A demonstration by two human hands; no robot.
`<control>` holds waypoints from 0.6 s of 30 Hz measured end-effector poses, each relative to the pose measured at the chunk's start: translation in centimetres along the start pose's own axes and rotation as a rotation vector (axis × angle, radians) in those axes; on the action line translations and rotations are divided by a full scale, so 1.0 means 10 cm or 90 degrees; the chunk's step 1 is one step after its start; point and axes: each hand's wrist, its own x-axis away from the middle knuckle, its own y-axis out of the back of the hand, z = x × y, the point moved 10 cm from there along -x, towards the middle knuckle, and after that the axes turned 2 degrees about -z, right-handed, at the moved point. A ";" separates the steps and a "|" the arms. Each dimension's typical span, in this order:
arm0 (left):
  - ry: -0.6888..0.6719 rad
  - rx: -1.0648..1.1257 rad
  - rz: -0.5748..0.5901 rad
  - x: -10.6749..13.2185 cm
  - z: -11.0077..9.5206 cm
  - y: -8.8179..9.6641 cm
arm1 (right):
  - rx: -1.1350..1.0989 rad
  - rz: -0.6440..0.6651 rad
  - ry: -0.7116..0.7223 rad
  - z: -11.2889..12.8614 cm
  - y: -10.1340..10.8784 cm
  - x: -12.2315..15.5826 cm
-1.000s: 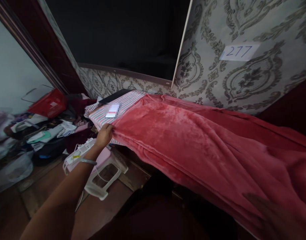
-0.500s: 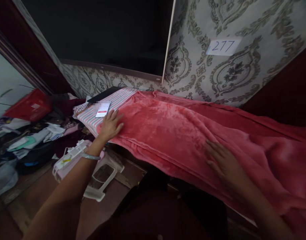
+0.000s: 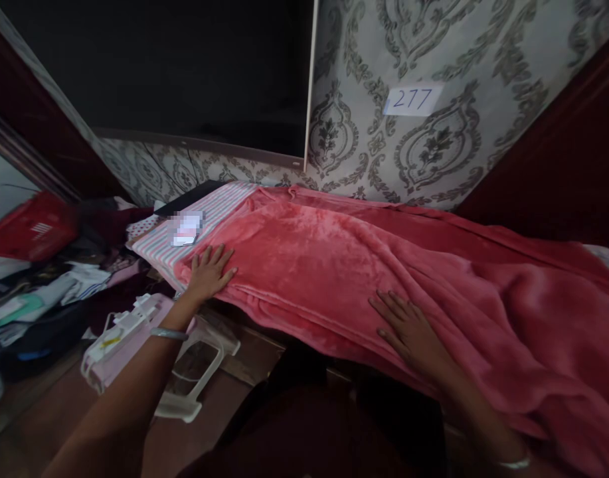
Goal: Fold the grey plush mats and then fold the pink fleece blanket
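Note:
A red plush blanket (image 3: 304, 265) lies spread along a long surface, its near part folded over in layers and its right part loosely wrinkled. Flat on its left end rests my left hand (image 3: 208, 273), fingers spread. My right hand (image 3: 406, 328) lies on the blanket nearer its front edge, fingers stretched out toward the left. Neither hand grips the cloth. Beyond my left fingertips a phone (image 3: 188, 229) with a lit, partly blurred screen sits on a striped cloth (image 3: 157, 244) that shows past the blanket's left end.
A dark television (image 3: 184, 73) hangs behind, beside a paper marked 277 (image 3: 412, 99). Left on the floor are heaped clothes (image 3: 60, 292) and a red bag (image 3: 35, 226). A white plastic stool (image 3: 184, 405) and a power strip (image 3: 127, 325) stand near my left forearm.
My right hand has slid leftward over the blanket. My left hand stays at the blanket's left end. The whole view has shifted slightly to the right.

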 end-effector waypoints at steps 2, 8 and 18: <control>0.002 0.006 0.013 0.00 0.00 0.05 | -0.011 0.005 -0.005 0.00 -0.01 0.00; -0.074 0.057 -0.028 -0.15 -0.56 0.28 | -0.042 0.039 0.002 0.16 0.21 -0.26; -0.176 0.073 0.038 -0.07 -1.63 -0.05 | -0.052 0.059 0.084 0.63 0.29 -1.17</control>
